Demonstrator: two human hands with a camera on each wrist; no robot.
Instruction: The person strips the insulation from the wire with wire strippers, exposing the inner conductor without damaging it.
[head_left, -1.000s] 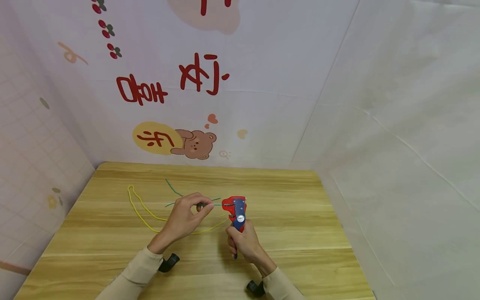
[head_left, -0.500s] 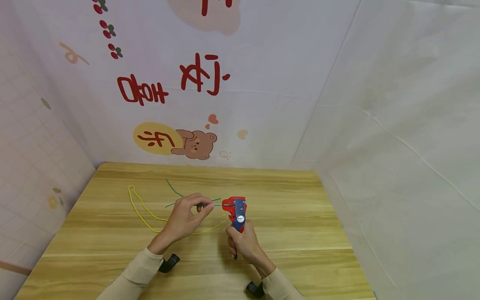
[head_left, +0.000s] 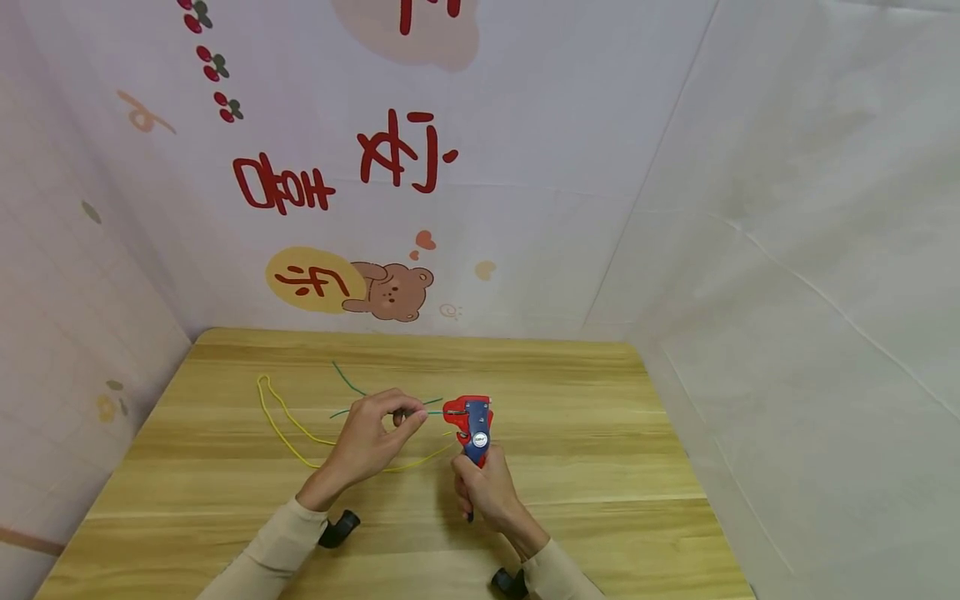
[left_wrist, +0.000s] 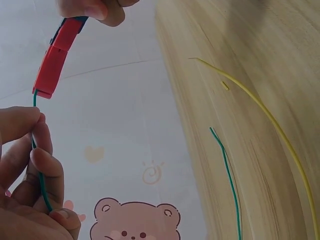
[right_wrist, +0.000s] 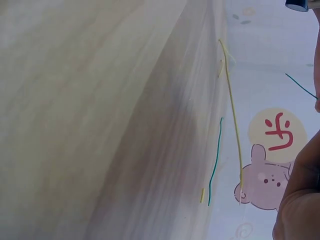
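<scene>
holds a green wire to the mouth of a wire stripper
pinches the wire with the left hand, just left of the stripper; grips the stripper in the right hand. runs the wire sideways, crosswise to the stripper. works over a wood-grain table, before a printed wall.

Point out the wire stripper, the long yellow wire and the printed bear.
Wire stripper (head_left: 477, 423), head view: blue body.
Long yellow wire (left_wrist: 274, 121), left wrist view: middle stretch.
Printed bear (head_left: 394, 292), head view: face.
</scene>
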